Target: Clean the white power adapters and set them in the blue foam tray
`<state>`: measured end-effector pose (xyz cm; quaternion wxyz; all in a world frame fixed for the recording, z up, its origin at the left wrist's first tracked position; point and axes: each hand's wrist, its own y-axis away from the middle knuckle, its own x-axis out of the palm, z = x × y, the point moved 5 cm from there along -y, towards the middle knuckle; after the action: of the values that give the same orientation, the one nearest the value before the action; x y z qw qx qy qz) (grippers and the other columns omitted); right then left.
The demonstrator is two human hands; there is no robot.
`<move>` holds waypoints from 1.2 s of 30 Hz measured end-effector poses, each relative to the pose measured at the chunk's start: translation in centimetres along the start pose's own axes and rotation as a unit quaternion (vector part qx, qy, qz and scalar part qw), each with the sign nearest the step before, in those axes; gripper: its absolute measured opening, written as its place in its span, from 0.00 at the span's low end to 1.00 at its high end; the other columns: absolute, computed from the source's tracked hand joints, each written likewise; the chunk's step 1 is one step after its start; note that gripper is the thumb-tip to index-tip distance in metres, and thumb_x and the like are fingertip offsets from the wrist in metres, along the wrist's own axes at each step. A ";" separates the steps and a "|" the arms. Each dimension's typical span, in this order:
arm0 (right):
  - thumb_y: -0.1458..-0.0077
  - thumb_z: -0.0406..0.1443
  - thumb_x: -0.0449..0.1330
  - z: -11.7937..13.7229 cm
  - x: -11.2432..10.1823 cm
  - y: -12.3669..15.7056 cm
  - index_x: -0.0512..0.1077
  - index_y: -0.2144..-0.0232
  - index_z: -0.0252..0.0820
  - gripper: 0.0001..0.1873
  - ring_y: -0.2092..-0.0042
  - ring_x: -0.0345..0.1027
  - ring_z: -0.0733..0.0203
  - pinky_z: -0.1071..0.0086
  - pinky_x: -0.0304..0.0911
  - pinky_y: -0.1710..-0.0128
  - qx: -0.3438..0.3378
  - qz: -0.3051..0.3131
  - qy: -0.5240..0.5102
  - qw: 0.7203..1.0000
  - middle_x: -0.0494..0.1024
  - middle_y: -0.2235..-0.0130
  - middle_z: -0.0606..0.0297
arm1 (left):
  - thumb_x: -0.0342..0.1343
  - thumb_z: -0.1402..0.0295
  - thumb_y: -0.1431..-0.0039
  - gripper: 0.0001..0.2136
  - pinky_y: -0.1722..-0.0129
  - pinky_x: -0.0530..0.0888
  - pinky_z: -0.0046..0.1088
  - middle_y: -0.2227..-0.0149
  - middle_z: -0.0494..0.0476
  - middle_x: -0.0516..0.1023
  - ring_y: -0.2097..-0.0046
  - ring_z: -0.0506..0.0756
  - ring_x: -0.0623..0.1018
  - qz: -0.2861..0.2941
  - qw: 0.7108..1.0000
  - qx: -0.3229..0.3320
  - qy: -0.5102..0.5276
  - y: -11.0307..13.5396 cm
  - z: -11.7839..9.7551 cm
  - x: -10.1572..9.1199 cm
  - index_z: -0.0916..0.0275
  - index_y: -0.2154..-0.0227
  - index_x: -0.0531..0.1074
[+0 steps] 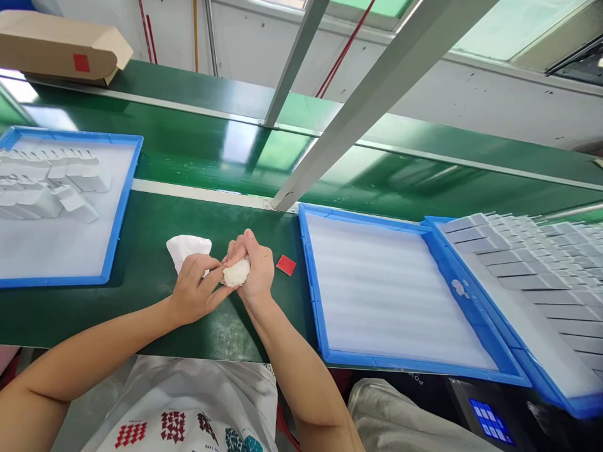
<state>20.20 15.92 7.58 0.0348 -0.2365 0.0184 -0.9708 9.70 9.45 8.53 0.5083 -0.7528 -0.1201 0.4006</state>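
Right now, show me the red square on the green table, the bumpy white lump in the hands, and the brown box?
Red square [286,265]: head view, middle of its top.
Bumpy white lump [236,274]: head view, its uncovered middle.
Brown box [47,49]: head view, its long side.

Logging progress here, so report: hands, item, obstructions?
Left hand and right hand both on white wad. White piece behind left hand. Red square beside right hand; neither blocks the wad.
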 end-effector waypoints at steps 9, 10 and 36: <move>0.40 0.58 0.56 0.7 0.2 -0.4 0.76 0.75 0.44 0.27 0.77 0.61 0.66 0.70 0.57 0.77 -0.004 0.041 -0.014 0.999 0.71 0.78 0.68 | 0.62 0.66 0.40 0.12 0.62 0.75 0.33 0.61 0.57 0.74 0.60 0.56 0.76 0.031 0.991 -0.080 0.103 -0.5 1.9 0.0 0.59 0.57 0.66; 0.41 0.59 0.56 0.7 0.1 -0.5 0.76 0.70 0.46 0.26 0.75 0.64 0.65 0.70 0.60 0.77 0.001 0.039 -0.032 0.999 0.73 0.75 0.68 | 0.62 0.66 0.40 0.12 0.61 0.75 0.34 0.60 0.57 0.74 0.59 0.56 0.76 0.036 0.988 -0.093 0.115 -0.6 2.2 0.0 0.59 0.57 0.66; 0.38 0.59 0.50 -0.4 -0.9 -0.9 0.69 0.85 0.43 0.35 0.79 0.58 0.66 0.68 0.53 0.77 -0.013 -0.014 0.093 0.996 0.67 0.83 0.68 | 0.62 0.65 0.40 0.10 0.64 0.77 0.30 0.62 0.57 0.79 0.60 0.55 0.80 0.102 0.981 -0.097 0.137 -1.1 2.5 0.3 0.60 0.58 0.71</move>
<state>20.75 16.92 6.87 0.0165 -0.1461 0.0312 -0.9886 8.29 11.80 8.91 0.4012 -0.8546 -0.0100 0.3296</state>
